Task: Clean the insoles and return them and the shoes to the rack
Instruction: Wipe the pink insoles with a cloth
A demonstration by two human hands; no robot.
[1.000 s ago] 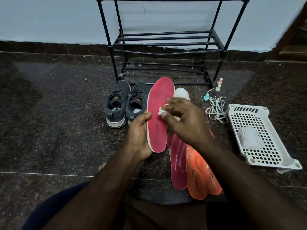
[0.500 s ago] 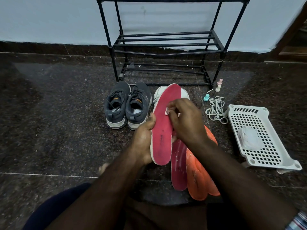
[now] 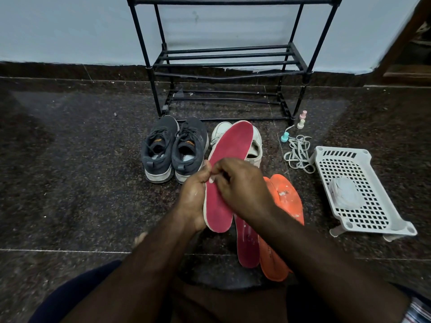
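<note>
Left hand [image 3: 194, 201] gripped the red insole [image 3: 227, 173] by its edge; right hand [image 3: 240, 185] pinched a small white wad against it. Cleaning looked unfinished: second red insole [image 3: 248, 245] and speckled orange insoles [image 3: 285, 206] lay on the floor, dark shoes [image 3: 175, 148] and white shoes [image 3: 253, 148] before the bare rack [image 3: 228, 64]. White basket [image 3: 363, 197] held pale wipes.

held insole [image 3: 229, 159] red | floor insoles [image 3: 285, 199] orange | shoes [image 3: 173, 148] grey | basket [image 3: 359, 194] white
</note>
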